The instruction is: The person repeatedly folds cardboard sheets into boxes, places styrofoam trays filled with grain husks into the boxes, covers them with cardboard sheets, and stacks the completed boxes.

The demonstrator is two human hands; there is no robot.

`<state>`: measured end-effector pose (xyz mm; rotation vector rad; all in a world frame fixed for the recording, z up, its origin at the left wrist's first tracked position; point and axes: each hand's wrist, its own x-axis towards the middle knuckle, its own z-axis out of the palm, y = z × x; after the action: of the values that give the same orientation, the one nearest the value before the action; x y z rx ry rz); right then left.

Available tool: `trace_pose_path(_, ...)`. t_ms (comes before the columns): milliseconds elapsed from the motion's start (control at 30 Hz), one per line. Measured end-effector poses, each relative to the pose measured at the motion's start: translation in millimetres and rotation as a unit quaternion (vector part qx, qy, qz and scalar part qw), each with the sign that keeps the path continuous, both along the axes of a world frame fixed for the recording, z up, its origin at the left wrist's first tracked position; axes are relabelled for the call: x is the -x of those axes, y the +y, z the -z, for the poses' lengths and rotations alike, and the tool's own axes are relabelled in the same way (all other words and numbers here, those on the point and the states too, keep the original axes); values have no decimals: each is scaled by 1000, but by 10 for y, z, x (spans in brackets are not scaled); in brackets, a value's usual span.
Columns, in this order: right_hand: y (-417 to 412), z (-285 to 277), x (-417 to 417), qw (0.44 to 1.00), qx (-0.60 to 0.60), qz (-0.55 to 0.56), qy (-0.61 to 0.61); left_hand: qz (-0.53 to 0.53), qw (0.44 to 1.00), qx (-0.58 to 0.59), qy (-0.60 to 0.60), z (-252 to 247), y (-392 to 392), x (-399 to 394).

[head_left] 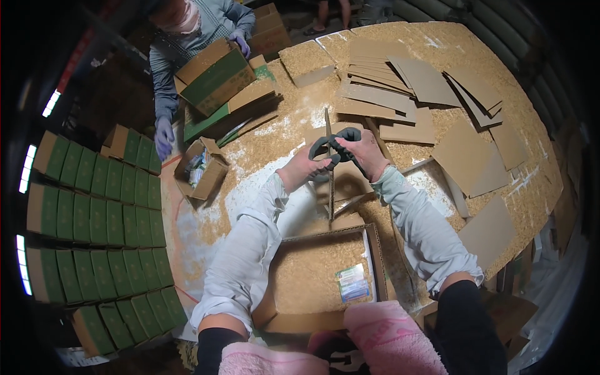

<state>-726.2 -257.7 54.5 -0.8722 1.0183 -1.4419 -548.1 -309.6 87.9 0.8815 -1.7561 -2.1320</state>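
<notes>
A cardboard sheet (331, 197) is seen nearly edge-on above the table, with both of my gloved hands at its upper part. My left hand (302, 164), in a pink glove with dark grey fingers, grips it from the left. From the right, my right hand (363, 152) pinches the same sheet in a matching glove. Close to my body stands an open cardboard box (300, 323). Wood shavings or a similar loose tan material (314, 276) fill it, and a printed card (353, 282) bearing writing lies on top at the right.
Loose cardboard sheets (375, 84) overlap on the shavings-strewn table (468, 44). A small carton (213, 180) of printed cards stands left. Across the table, a person in purple gloves (164, 138) handles a green-and-brown box (218, 84). Rows of green boxes (96, 220) are stacked at left.
</notes>
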Motion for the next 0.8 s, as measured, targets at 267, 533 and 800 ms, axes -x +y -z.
trace_pose_path(267, 107, 98, 59, 978, 8, -133, -159, 34, 999, 20, -23, -10, -62, -155)
trace_pose_path(533, -204, 558, 165, 957, 112, -24, 266, 13, 999, 31, -37, -111, -40, -64)
trace_pose_path(800, -164, 150, -158, 972, 106, -64, 200, -140, 989, -41, 26, -53, -132, -116)
